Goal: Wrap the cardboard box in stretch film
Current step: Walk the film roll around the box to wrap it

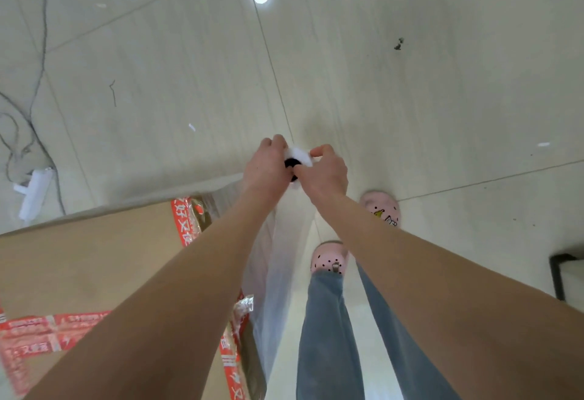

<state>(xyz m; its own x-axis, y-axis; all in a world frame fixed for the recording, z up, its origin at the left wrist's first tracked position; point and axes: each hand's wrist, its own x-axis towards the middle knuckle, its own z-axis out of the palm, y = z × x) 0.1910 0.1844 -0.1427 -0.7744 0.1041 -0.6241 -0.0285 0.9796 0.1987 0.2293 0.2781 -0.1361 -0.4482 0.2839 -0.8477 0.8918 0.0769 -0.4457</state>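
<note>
While both hands, left hand (267, 162) and right hand (325, 169), pinch the stretch film roll (297, 161) upright, wrapping is mid-pass; next, carry film (278, 273) round the cardboard box (94, 260) corner, taut.

Matt brown cardboard box (94, 257) at 8 o'clock, glossy red printed tape (181, 219), thin translucent stretch film (278, 260), glossy pale floor tiles (410, 99), pink rubbery clogs (328, 257), blue denim trousers (325, 336)
</note>
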